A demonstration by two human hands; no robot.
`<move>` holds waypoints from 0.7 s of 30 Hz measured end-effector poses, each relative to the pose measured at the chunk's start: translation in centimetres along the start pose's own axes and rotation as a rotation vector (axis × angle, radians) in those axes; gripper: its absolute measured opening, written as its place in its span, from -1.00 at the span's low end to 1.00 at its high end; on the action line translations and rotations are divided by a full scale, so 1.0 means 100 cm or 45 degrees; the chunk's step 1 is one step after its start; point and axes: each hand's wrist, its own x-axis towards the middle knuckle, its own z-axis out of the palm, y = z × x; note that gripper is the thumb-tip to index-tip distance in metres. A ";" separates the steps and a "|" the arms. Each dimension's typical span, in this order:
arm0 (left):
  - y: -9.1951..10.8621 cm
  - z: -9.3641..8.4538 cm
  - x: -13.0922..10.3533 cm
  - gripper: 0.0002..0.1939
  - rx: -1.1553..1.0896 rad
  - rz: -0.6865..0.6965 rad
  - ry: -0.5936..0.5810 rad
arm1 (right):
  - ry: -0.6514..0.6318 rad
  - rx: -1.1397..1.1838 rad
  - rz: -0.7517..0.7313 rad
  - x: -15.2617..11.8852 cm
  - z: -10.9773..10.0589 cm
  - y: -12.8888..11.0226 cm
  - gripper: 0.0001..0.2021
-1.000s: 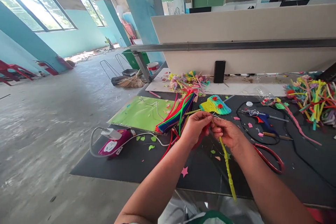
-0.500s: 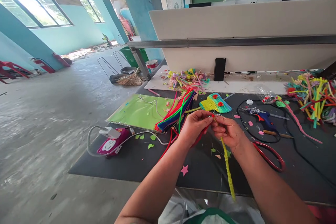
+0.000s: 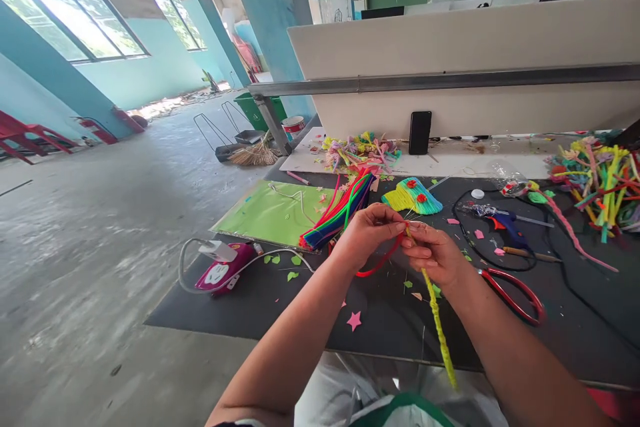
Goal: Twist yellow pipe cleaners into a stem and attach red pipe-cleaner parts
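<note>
My left hand (image 3: 373,230) pinches a red pipe cleaner (image 3: 376,269), which loops down below its fingers. Fingertips nearly touching it, my right hand (image 3: 434,252) is closed on a yellow-green twisted pipe cleaner (image 3: 440,327) that hangs toward the table's front edge. Where the two strands meet, the fingers partly hide them. Just beyond my hands lies a yellow and blue wrapped piece (image 3: 413,196) with red flower-like spots. A bundle of red, green and blue pipe cleaners (image 3: 337,213) rests left of it.
On the dark table (image 3: 300,320) are a purple power adapter (image 3: 225,270) with a white cable, a green sheet (image 3: 260,213), a glue gun (image 3: 510,228), red-handled pliers (image 3: 515,295) and a pink star (image 3: 354,321). A phone (image 3: 419,133) leans at the back; pipe-cleaner heaps (image 3: 605,180) lie right.
The red strand now shows as a loop under my left hand, and its long red ends at the lower left are no longer visible. Both hands stay together; the view has shifted slightly.
</note>
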 end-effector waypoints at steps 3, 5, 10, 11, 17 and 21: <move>0.008 0.003 -0.001 -0.84 0.004 -0.019 -0.045 | -0.069 0.012 -0.006 -0.002 -0.001 -0.001 -0.89; 0.012 0.006 -0.001 -0.83 0.001 -0.031 -0.066 | -0.065 -0.001 -0.040 -0.002 0.000 -0.001 -0.88; 0.014 0.009 0.010 -0.83 -0.046 -0.049 -0.083 | 0.119 -0.173 -0.319 -0.001 0.006 -0.003 -0.84; 0.013 0.008 0.013 -0.82 -0.040 -0.070 -0.092 | 0.164 -0.224 -0.369 0.000 0.006 -0.003 -0.83; 0.007 0.007 0.025 -0.83 0.058 -0.116 -0.126 | 0.239 -0.414 -0.536 0.003 0.000 -0.006 -0.83; 0.004 0.009 0.024 -0.82 0.031 -0.124 -0.116 | 0.229 -0.401 -0.549 0.006 -0.004 -0.002 -0.84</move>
